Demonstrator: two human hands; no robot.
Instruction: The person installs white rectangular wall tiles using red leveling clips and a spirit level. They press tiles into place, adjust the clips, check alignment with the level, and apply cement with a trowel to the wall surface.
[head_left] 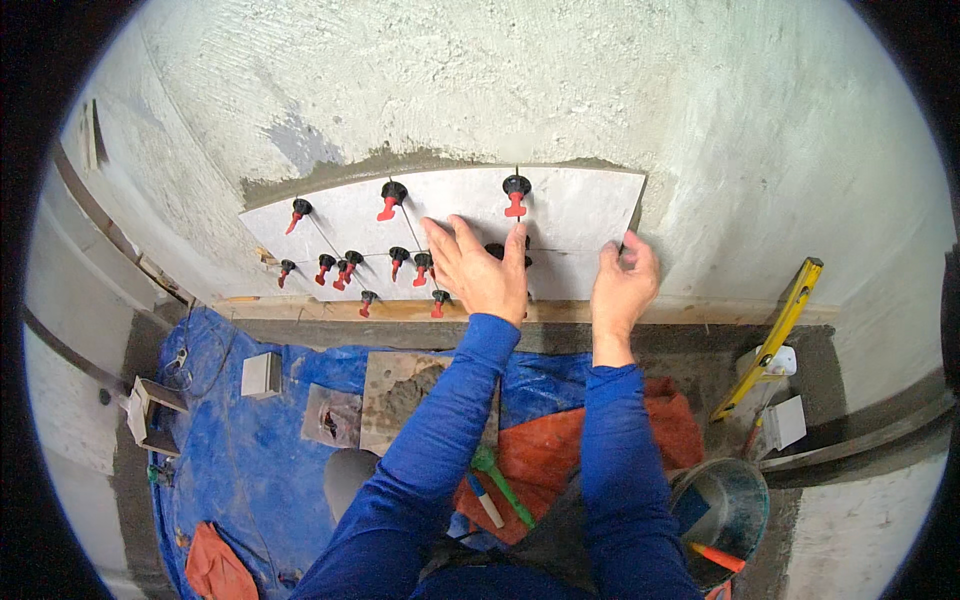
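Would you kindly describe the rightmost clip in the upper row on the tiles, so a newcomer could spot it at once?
On the rough pale wall, find the band of whitish tiles. Near their top edge sits a red-and-black clip, its red handle pointing down. What sets it apart: both its upper-row neighbours sit to its left, none to its right.

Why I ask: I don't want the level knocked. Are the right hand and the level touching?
Apart: the head view shows bare wall between the right hand and the level.
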